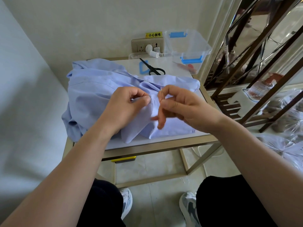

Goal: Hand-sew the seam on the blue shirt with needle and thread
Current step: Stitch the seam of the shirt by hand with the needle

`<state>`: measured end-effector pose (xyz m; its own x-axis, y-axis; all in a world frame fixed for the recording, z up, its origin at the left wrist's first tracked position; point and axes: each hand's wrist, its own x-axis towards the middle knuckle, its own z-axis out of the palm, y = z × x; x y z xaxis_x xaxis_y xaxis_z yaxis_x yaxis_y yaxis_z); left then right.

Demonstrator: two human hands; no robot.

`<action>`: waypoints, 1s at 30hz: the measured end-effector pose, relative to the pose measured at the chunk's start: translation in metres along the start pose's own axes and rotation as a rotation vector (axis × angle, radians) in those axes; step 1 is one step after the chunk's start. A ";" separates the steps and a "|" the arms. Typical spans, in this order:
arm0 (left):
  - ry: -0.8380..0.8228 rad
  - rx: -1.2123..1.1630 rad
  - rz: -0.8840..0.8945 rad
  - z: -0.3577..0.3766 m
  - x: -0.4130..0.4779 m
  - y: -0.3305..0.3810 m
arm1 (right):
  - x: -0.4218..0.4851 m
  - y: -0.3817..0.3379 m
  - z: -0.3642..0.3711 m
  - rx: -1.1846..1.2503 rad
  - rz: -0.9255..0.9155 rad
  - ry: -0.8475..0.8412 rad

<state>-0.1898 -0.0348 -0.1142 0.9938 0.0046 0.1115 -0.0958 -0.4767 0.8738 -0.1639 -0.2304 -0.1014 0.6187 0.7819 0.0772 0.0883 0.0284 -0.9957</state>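
Observation:
A light blue shirt (91, 89) lies bunched on a small white-topped table (147, 143). My left hand (126, 108) pinches a raised fold of the shirt between thumb and fingers. Just to its right, my right hand (180, 105) pinches a thin needle (161, 91) between thumb and forefinger at the same fold, with its other fingers pointing down onto the cloth. The thread is too fine to make out.
Black scissors (155, 69) and a blue plastic piece (143, 68) lie at the table's back. A clear box with blue clips (186, 45) stands tilted at the back right, under a wall socket (147, 45). A metal shelf frame (255, 79) stands close on the right.

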 end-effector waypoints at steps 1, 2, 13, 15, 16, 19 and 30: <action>0.004 -0.019 -0.006 -0.001 0.000 -0.001 | -0.002 0.001 -0.002 0.060 0.099 -0.098; 0.013 -0.026 -0.016 0.000 0.000 -0.001 | -0.004 0.000 -0.003 0.112 0.199 -0.209; 0.031 -0.023 -0.047 0.002 0.001 0.000 | 0.008 0.007 0.009 -0.398 0.075 0.396; 0.023 -0.042 -0.058 0.002 0.001 0.000 | 0.011 0.011 0.013 -0.465 0.036 0.484; 0.017 -0.055 -0.063 0.002 0.001 0.000 | 0.012 0.012 0.015 -0.485 0.025 0.503; 0.001 -0.091 -0.073 0.001 0.000 0.001 | 0.015 0.014 0.015 -0.515 0.003 0.548; 0.055 -0.080 -0.098 0.002 0.001 -0.001 | 0.000 -0.012 0.005 -0.563 0.246 -0.177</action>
<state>-0.1890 -0.0358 -0.1153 0.9942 0.0966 0.0470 -0.0045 -0.3998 0.9166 -0.1689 -0.2275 -0.0892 0.5391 0.8162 -0.2075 0.3866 -0.4588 -0.8000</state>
